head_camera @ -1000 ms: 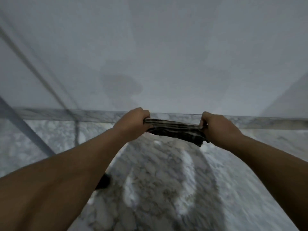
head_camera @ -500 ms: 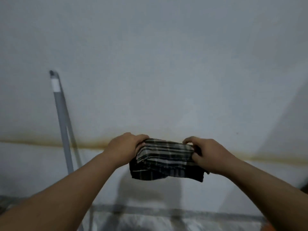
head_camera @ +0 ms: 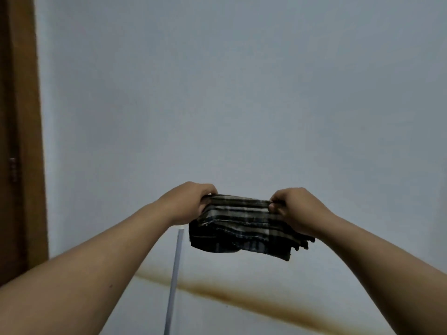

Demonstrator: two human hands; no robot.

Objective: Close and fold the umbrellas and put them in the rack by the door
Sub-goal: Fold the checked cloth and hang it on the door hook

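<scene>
Umbrella [head_camera: 242,226], folded into a short plaid bundle, held up in mid-air at arm's length, between both hands and in front of the wall. Soft and light by the look of it: loose cloth sagging below the grip, dark rib tips poking out at the lower right corner. Likely stiff only along the hidden ribs and shaft, so liable to spring apart or slump if the ends are let go. Best taken at both short ends, as now, or wrapped round the middle once the flaps are smoothed flat. Not slippery, not fragile, though thin ribs could bend under a hard squeeze.

Left hand [head_camera: 187,201] curled over the left end of the bundle, fingers wrapped round the top edge, thumb hidden underneath. Right hand [head_camera: 294,209] closed on the right end, fingertips pinching the upper fold of cloth, knuckles toward the camera. Both clamped on the cloth, set apart by the bundle's length, forearms stretched forward from the lower corners.

Beyond the hands, a thin pale pole [head_camera: 174,274] rising from the bottom edge, its top just beside the bundle's lower left corner; touching or behind, cannot tell. Farther back, a plain pale wall [head_camera: 242,93] with a brownish stain band [head_camera: 242,296] running across low down. At the far left, a brown wooden door frame [head_camera: 29,141]. No rack in view.
</scene>
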